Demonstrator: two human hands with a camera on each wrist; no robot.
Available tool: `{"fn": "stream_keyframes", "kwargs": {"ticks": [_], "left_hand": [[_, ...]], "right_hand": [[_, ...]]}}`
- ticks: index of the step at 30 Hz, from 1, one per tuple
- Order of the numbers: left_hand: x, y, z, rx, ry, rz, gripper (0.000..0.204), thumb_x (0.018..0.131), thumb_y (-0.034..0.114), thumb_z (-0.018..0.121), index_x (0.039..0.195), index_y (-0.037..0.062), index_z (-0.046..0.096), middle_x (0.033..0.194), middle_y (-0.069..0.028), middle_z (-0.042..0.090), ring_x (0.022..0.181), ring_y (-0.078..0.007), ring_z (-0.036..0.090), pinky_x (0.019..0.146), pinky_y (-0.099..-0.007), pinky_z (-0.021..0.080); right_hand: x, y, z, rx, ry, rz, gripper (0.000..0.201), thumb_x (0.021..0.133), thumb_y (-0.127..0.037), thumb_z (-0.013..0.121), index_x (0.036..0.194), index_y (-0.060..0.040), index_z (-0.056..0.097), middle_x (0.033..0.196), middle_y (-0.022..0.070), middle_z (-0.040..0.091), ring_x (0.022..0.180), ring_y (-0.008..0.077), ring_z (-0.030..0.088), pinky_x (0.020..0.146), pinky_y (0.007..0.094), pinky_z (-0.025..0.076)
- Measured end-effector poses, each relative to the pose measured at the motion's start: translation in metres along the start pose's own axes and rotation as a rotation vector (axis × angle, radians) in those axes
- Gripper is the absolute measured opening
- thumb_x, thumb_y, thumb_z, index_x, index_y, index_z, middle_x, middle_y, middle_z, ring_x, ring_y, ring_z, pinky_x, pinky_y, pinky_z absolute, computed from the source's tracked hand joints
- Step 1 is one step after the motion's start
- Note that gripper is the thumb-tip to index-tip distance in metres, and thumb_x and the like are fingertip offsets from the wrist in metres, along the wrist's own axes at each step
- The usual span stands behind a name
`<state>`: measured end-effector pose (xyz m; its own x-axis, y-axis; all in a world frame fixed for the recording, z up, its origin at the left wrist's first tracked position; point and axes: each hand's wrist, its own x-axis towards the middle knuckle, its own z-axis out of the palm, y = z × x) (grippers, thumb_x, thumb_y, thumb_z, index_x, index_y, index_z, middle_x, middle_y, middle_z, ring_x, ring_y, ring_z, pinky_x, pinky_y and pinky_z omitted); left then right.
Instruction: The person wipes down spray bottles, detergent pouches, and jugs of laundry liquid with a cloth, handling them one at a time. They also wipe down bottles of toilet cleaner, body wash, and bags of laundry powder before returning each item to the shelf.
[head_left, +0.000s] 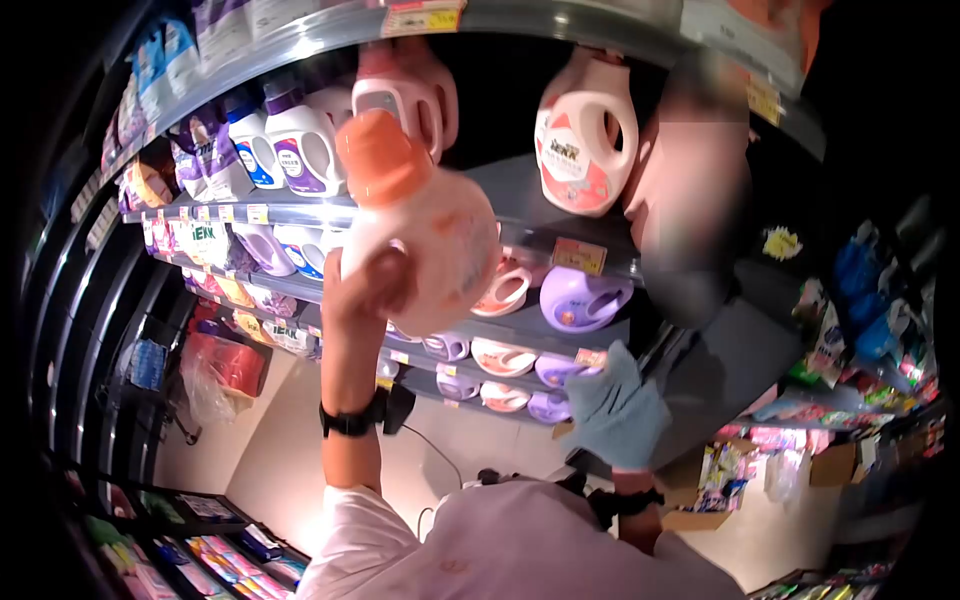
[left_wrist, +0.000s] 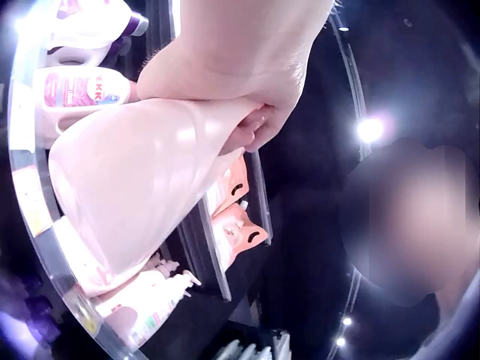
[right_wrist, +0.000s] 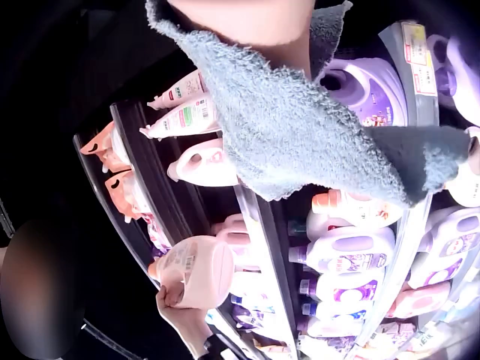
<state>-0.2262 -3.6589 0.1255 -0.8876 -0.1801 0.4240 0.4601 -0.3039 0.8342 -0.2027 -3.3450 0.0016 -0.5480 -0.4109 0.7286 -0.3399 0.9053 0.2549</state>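
Floor at left: a red item (head_left: 235, 365) lies there, with clear plastic (head_left: 205, 400) hanging beside it.
Upper shelf, left part: a white bottle with blue cap (head_left: 255, 145) stands just beside a white bottle with purple cap (head_left: 300, 145).
Left hand: this hand (head_left: 375, 285) grips the pale bottle by its handle; the fingers are curled round the handle, as the left wrist view also shows. A black band (head_left: 352, 420) is on the wrist.
Pale bottle: it (head_left: 450, 245) is held up in front of the shelves, tilted, with its orange cap (head_left: 380, 155) toward the upper left. Its print is blurred in the head view.
Behind the pale bottle: a pink bottle (head_left: 405, 95) stands on the upper shelf, partly hidden.
Shelf at centre: a bottle with pink label (head_left: 585, 150) stands upright; below it, on a lower shelf, is a purple bottle (head_left: 580, 300).
Right hand: this hand (head_left: 618, 430) is near the lower shelves, covered by a grey-blue cloth (right_wrist: 285, 120); the fingers are hidden, so one cannot tell if they are spread, together or pinching.
Floor at right: an open carton (head_left: 835, 465) stands among colourful packets (head_left: 725, 470).
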Motion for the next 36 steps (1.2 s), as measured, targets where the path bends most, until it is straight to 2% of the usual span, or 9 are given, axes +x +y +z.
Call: {"fn": "stream_keyframes", "kwargs": {"ticks": [6,7,9,11,20,24,27,29,36], "left_hand": [[-0.113,-0.029,0.014,-0.037,0.149,-0.306,0.026,0.07,0.007,0.062,0.094,0.0,0.054,0.071,-0.0062,0.057,0.049,-0.0121,0.048,0.048,-0.0257,0.039],[-0.119,-0.027,0.01,-0.172,0.004,-0.484,0.011,0.07,0.01,0.063,0.067,-0.0003,0.062,0.063,-0.0045,0.06,0.057,-0.0109,0.055,0.055,-0.0222,0.039],[-0.126,-0.035,0.023,-0.266,-0.065,-0.585,0.016,0.069,0.008,0.058,0.055,0.002,0.052,0.054,-0.0022,0.049,0.049,-0.0099,0.045,0.05,-0.0251,0.03],[-0.132,-0.051,0.027,-0.286,-0.08,-0.594,0.021,0.069,0.007,0.053,0.052,0.0047,0.042,0.053,-0.0011,0.042,0.048,-0.0101,0.038,0.049,-0.0269,0.026],[-0.132,-0.101,0.018,-0.001,0.25,-0.548,0.022,0.082,0.007,0.058,0.062,-0.0001,0.052,0.058,-0.003,0.049,0.052,-0.0124,0.045,0.053,-0.0278,0.037],[-0.139,-0.117,0.011,0.314,0.277,-0.481,0.019,0.087,0.014,0.062,0.078,-0.0033,0.061,0.067,-0.0022,0.057,0.06,-0.0098,0.051,0.056,-0.0252,0.039],[-0.15,-0.128,0.005,0.585,0.266,-0.393,0.025,0.091,0.019,0.062,0.104,-0.0018,0.059,0.086,-0.0056,0.061,0.078,-0.0115,0.055,0.064,-0.0264,0.043],[-0.168,-0.134,0.012,0.68,0.314,-0.254,0.033,0.091,0.018,0.063,0.118,0.0007,0.054,0.1,-0.0092,0.06,0.087,-0.0166,0.057,0.07,-0.0296,0.047],[-0.222,-0.122,0.025,0.419,0.194,-0.564,0.071,0.089,0.02,0.07,0.142,-0.0029,0.028,0.133,-0.0212,0.048,0.117,-0.0235,0.054,0.094,-0.0362,0.047]], "right_hand": [[0.002,-0.021,0.035,0.612,-0.122,-0.001,0.045,0.079,-0.03,0.067,0.116,-0.0053,0.059,0.097,0.0102,0.067,0.079,0.0306,0.063,0.065,0.0371,0.048],[-0.001,-0.024,0.04,0.776,-0.16,-0.022,0.045,0.079,-0.03,0.066,0.118,-0.0065,0.058,0.098,0.0095,0.066,0.08,0.0313,0.063,0.065,0.0375,0.047],[0.019,-0.033,-0.004,1.007,-0.51,0.153,0.05,0.075,-0.022,0.071,0.12,-0.0064,0.056,0.111,0.0117,0.06,0.105,0.0321,0.057,0.088,0.0393,0.045],[-0.034,-0.065,0.046,1.669,-0.223,0.547,0.045,0.079,-0.02,0.069,0.12,-0.006,0.054,0.108,0.0118,0.06,0.101,0.0302,0.058,0.085,0.0388,0.046],[-0.045,-0.059,0.052,1.458,-0.377,0.418,0.033,0.089,-0.02,0.066,0.116,-0.005,0.053,0.104,0.0037,0.058,0.094,0.019,0.057,0.082,0.0341,0.048],[-0.088,-0.078,0.094,1.848,-0.442,0.799,0.033,0.09,-0.021,0.065,0.116,-0.0049,0.053,0.105,0.0029,0.058,0.094,0.0175,0.057,0.082,0.0334,0.048],[-0.061,-0.08,0.066,2.738,-0.505,1.617,0.031,0.09,-0.021,0.068,0.114,-0.0047,0.056,0.106,0.0025,0.062,0.096,0.0121,0.058,0.084,0.0302,0.051],[-0.067,-0.091,0.072,2.064,-0.38,1.044,0.03,0.09,-0.018,0.068,0.115,-0.0051,0.058,0.107,0.0043,0.062,0.095,0.0125,0.06,0.082,0.0297,0.051],[-0.066,-0.094,0.085,1.925,-0.227,1.053,0.012,0.088,-0.009,0.064,0.095,-0.0013,0.058,0.085,0.0026,0.058,0.078,0.0133,0.057,0.066,0.0288,0.049]]}}
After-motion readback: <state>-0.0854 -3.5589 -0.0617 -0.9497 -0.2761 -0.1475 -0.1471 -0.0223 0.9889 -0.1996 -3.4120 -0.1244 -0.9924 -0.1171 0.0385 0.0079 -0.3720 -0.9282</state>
